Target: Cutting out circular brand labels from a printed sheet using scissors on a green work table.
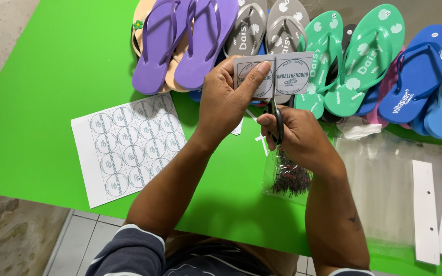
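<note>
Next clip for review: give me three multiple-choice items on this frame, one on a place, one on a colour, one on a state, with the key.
1. Where does the full sheet of round stickers lie?
A. On the green table, on the person's left
B. On top of the blue sandals
C. Under the clear bags

2. What colour is the pair of sandals farthest left in the row?
A. Red
B. Purple
C. Black

3. What is the right hand doing?
A. Resting flat and empty
B. Holding scissors set into the sticker strip
C. Gripping a sandal

Key: 1 A, the sheet lies flat on the table beside the left forearm; 2 B, the leftmost pair is purple; 3 B, the blades cross the strip that the left hand pinches.
</note>
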